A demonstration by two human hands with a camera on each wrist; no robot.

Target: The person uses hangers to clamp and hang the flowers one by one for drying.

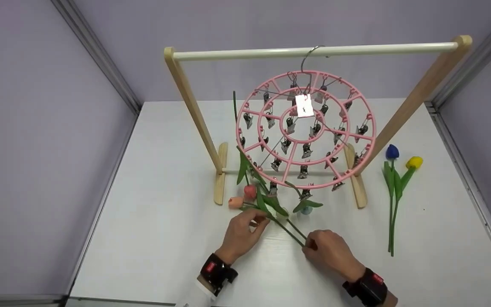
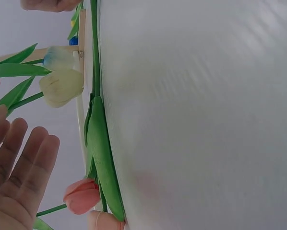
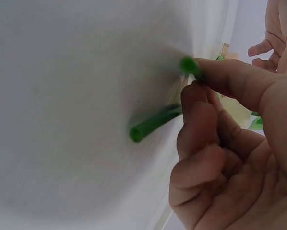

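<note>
A white table [image 1: 151,204] carries a wooden rack [image 1: 194,106] with a pale crossbar, and from that bar hangs a round pink clip hanger [image 1: 305,130] set with many small clips. Well to the right lie two tulips [image 1: 394,187], one blue and one yellow, stems side by side. Below the hanger's near edge several tulips [image 1: 249,196] lie on the table or hang by it, with pink, orange and pale heads and green leaves. The left hand [image 1: 241,234] rests at these stems with its fingers loosely spread; the left wrist view shows the palm open and nothing grasped. The right hand [image 1: 328,249] pinches the cut end of a green stem [image 3: 155,122] between thumb and fingers, low over the table just right of the left hand.
</note>
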